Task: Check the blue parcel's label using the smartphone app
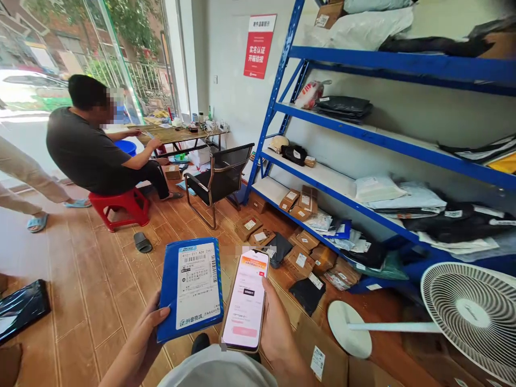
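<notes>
— Blue parcel [190, 288] sits in your left hand [145, 336], fingers wrapped under its lower left edge, thumb on the face beside the white label. It's tilted, top edge away from you.

— And your right hand [276, 328]?

— Clamped on the phone [246, 301], fingers round its right edge, screen lit and facing you. Phone and parcel are just beside each other, long edges nearly touching.

— What room do you have around you?

— Bare wood floor [97, 279] opens to your left and ahead, up to a sandal [142, 242] and a red stool [120, 205] where a person [91, 148] sits at a desk [177, 134]. A black chair [220, 177] stands beyond that.

— To your right?

— Tight. Boxes [300, 252] crowd the floor along the foot of the blue shelves [387, 140], and a white fan [470, 314] lies on its side close by, its base [349, 328] near your right wrist. A black bag [22, 307] lies at the left edge
</notes>
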The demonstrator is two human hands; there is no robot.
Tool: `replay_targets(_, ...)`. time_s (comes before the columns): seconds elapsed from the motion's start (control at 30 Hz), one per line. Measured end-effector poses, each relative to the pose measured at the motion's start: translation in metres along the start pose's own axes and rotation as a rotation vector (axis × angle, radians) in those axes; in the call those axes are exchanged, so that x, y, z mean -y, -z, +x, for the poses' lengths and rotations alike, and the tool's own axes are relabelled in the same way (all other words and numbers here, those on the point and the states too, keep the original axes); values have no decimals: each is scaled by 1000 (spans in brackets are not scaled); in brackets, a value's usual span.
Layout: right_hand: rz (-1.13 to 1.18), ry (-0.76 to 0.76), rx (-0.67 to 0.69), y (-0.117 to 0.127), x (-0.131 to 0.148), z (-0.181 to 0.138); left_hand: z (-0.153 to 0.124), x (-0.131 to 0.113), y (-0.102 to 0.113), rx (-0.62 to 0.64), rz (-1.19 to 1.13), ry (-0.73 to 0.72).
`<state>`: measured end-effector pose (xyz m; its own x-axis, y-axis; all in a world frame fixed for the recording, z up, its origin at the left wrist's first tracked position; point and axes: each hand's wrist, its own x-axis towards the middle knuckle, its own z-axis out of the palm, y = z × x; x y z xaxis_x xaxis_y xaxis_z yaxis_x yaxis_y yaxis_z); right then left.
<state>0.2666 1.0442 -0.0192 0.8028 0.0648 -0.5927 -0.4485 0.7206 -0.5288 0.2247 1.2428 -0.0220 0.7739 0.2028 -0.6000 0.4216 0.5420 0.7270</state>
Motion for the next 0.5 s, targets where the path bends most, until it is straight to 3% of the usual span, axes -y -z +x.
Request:
replay_targets(0.2,-59,11,-105,5,-7,14,4,0,1,0,12,-19)
replay_targets(0.5,-76,41,-75,7,-10,23,1,-6,-1,-46,11,-21)
